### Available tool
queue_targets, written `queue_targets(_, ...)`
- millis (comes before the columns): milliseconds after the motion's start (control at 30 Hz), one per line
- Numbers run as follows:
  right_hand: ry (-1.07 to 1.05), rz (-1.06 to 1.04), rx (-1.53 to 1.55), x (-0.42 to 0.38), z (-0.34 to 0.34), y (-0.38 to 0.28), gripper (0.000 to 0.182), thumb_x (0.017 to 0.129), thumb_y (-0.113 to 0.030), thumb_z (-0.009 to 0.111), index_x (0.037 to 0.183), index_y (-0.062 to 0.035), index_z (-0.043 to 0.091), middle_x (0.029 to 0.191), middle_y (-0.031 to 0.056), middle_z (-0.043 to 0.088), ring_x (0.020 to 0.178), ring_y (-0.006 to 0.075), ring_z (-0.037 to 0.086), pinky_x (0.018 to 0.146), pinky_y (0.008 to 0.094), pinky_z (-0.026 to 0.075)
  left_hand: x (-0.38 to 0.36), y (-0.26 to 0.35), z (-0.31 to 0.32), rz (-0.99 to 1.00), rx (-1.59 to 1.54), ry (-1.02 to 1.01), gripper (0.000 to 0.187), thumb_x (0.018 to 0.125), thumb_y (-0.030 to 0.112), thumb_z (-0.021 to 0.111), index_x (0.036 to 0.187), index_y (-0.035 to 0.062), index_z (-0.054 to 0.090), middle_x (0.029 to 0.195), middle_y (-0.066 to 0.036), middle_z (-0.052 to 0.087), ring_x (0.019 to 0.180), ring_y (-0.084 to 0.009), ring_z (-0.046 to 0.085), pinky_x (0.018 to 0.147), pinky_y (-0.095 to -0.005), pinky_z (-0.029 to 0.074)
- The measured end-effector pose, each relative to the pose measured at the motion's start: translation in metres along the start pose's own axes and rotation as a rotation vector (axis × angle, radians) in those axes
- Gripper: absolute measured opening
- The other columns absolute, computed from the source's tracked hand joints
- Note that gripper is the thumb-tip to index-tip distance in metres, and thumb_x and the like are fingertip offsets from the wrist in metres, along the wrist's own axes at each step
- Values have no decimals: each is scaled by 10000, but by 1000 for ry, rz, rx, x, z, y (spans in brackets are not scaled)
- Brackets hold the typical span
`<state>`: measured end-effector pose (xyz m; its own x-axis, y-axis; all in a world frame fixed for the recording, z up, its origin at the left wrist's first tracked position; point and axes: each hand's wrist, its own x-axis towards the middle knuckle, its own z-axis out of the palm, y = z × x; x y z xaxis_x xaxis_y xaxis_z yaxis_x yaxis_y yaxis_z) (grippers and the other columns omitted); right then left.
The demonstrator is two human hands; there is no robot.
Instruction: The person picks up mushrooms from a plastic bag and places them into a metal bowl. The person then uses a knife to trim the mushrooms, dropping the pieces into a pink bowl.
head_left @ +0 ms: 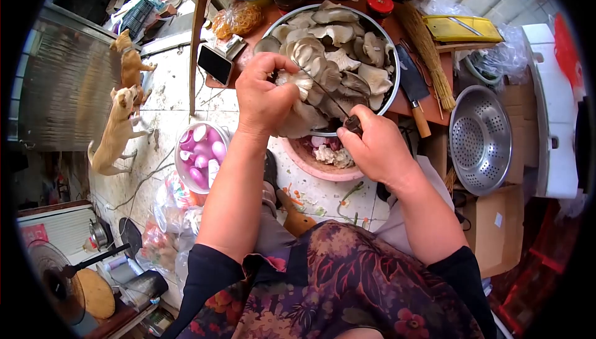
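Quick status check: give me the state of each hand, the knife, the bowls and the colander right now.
left hand: closed on a mushroom cluster
right hand: closed on the knife handle, blade against the mushroom
metal bowl: heaped with mushrooms
pink basin: holds trimmed pieces
colander: nothing in it, tilted
cleaver: lying unused on the table

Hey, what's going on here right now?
A seated person is trimming oyster mushrooms. The left hand grips a mushroom cluster at the edge of a big metal bowl piled with them, while the right hand holds a knife with its blade at the cluster. A pink basin below holds trimmings. Two dogs stand on the floor to the left.
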<state>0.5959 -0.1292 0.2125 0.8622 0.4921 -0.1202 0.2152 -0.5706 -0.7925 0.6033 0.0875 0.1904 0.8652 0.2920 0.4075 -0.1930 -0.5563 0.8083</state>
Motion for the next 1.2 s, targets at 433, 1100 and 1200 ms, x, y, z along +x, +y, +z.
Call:
queue_targets(433, -63, 19, 124, 22, 9, 15, 308, 839, -221, 591, 956, 64, 594, 847, 271, 648, 849, 424, 624, 756, 443, 490, -2, 0, 10, -39, 50, -62, 211, 582, -5, 595, 786, 24, 641, 850, -55, 623, 808, -183, 592, 771, -257, 466)
queue_targets(1100, 10, 283, 792, 31, 8, 17, 176, 895, -200, 613, 915, -31, 568, 671, 19, 556, 456, 79, 489, 416, 244, 403, 11, -7, -10, -387, -144, 44, 221, 588, 26, 619, 804, -2, 655, 813, -65, 591, 724, -165, 576, 688, -260, 475)
queue_targets(1200, -63, 203, 660, 24, 9, 11, 231, 873, -205, 634, 961, 6, 596, 751, 60, 628, 548, 101, 551, 524, 269, 460, 11, -10, -15, -300, -105, 34, 219, 584, 12, 609, 799, 0, 654, 814, -69, 595, 738, -167, 577, 705, -256, 469)
